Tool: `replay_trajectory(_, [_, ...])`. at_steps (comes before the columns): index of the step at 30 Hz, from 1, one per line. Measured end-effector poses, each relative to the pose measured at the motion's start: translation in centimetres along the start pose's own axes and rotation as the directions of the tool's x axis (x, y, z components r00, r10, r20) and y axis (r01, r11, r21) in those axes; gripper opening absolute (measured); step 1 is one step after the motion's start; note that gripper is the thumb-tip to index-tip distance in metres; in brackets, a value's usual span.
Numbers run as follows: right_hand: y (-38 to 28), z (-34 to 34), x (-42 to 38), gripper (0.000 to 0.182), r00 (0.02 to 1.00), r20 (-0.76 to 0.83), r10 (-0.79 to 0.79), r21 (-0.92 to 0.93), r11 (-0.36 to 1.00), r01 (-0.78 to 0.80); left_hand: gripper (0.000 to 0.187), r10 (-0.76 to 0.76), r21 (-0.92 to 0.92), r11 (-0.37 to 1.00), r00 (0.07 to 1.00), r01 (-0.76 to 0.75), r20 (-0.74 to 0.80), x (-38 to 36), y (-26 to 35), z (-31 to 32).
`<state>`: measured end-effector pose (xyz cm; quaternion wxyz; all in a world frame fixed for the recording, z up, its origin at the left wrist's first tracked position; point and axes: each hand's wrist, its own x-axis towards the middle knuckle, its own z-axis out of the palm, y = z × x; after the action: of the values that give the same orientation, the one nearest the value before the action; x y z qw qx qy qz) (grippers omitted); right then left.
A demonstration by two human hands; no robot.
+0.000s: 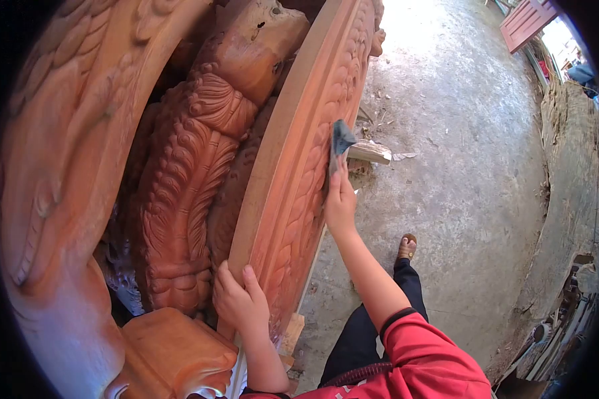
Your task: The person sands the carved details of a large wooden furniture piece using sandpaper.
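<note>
A long carved wooden panel of reddish-brown wood runs diagonally through the middle of the view, with a braided relief along its outer face. My right hand presses a folded piece of dark sandpaper against that relief, its fingers closed on the sheet. Lower down, my left hand grips the panel's top edge, fingers over the inner side and thumb across the edge. Inside the panel lies a carved wooden piece with curled relief, apart from both hands.
At the left rises another large carved wooden part. A smooth wooden block sits below. A wood offcut juts out beside the panel. Rough timber slabs line the right side of the concrete floor, where my sandaled foot stands.
</note>
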<state>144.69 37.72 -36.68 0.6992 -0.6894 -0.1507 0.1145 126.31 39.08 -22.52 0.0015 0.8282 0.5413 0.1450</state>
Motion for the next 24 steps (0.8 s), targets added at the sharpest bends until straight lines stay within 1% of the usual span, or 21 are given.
replay_trajectory(1, [0.1,-0.1,0.1,0.039,0.999,0.038,-0.011,-0.012,1.000,0.012,0.045,-0.003,-0.002,1.000,1.000,0.003,0.001,0.0,0.0,0.0])
replay_trajectory(2, [0.1,-0.2,-1.3,0.039,0.995,0.076,0.062,-0.024,0.998,-0.060,0.044,0.000,0.005,1.000,1.000,0.000,-0.004,-0.1,0.1,-0.1])
replay_trajectory(4, [0.3,-0.5,-4.6,0.040,0.991,0.132,0.006,-0.067,0.998,0.003,0.043,-0.005,0.015,1.000,1.000,0.005,-0.010,0.0,0.3,0.1])
replay_trajectory(6, [1.6,-0.4,-8.2,0.041,0.980,0.197,-0.027,-0.008,1.000,0.030,0.042,-0.005,-0.002,1.000,1.000,0.005,-0.012,0.0,0.4,-0.1])
replay_trajectory(7, [1.6,-0.2,-8.0,0.041,0.980,0.198,-0.020,-0.008,1.000,0.022,0.042,-0.005,0.003,1.000,1.000,0.005,-0.006,0.0,0.5,-0.1])
replay_trajectory(9, [1.5,0.1,-7.3,0.042,0.978,0.209,0.000,0.052,0.999,-0.011,0.040,-0.026,-0.006,1.000,1.000,0.026,-0.008,0.0,0.8,-0.1])
replay_trajectory(10, [1.2,1.0,-5.3,0.043,0.994,0.092,0.052,0.188,0.980,-0.068,0.039,-0.027,-0.012,1.000,0.999,0.027,-0.029,0.1,0.7,0.1])
replay_trajectory(12, [-1.2,1.1,0.8,0.042,0.999,0.002,0.041,0.113,0.993,-0.041,0.038,-0.044,-0.011,0.999,0.998,0.043,-0.049,0.3,1.3,0.2])
replay_trajectory(14, [-2.0,1.5,7.2,0.042,0.994,-0.026,-0.108,0.109,0.988,0.110,0.037,-0.077,0.013,0.997,0.995,0.078,-0.060,0.3,1.3,0.3])
replay_trajectory(16, [-3.3,1.5,12.2,0.041,0.993,-0.056,-0.100,0.099,0.989,0.105,0.039,-0.103,0.025,0.994,0.993,0.105,-0.056,0.2,1.1,0.4])
replay_trajectory(18, [-3.3,1.0,13.5,0.041,0.994,-0.029,-0.108,0.104,0.988,0.110,0.041,-0.131,0.020,0.991,0.989,0.132,-0.068,0.2,1.1,0.5])
replay_trajectory(19, [-3.3,0.8,13.8,0.041,0.994,-0.017,-0.112,0.104,0.988,0.113,0.042,-0.110,0.051,0.992,0.992,0.113,-0.063,0.2,0.9,0.6])
replay_trajectory(20, [-2.7,0.5,12.6,0.043,0.986,0.037,-0.162,0.095,0.983,0.158,0.044,-0.089,0.084,0.992,0.994,0.094,-0.057,0.1,0.8,0.6])
replay_trajectory(21, [-1.7,0.6,10.2,0.042,0.970,0.073,-0.231,0.085,0.971,0.225,0.044,-0.102,0.082,0.991,0.993,0.107,-0.067,-0.1,0.7,0.6])
replay_trajectory(22, [-0.9,0.5,7.8,0.041,0.948,0.105,-0.300,0.078,0.953,0.293,0.045,-0.079,0.084,0.993,0.993,0.086,-0.082,-0.1,0.6,0.8])
replay_trajectory(23, [-1.2,-0.7,5.5,0.038,0.878,0.298,-0.374,-0.047,0.913,0.405,0.046,-0.057,0.087,0.994,0.994,0.065,-0.093,0.0,0.5,1.0])
replay_trajectory(24, [-1.7,-1.8,4.1,0.035,0.774,0.495,-0.394,-0.147,0.840,0.522,0.046,-0.051,0.128,0.989,0.991,0.067,-0.122,0.0,0.3,1.2])
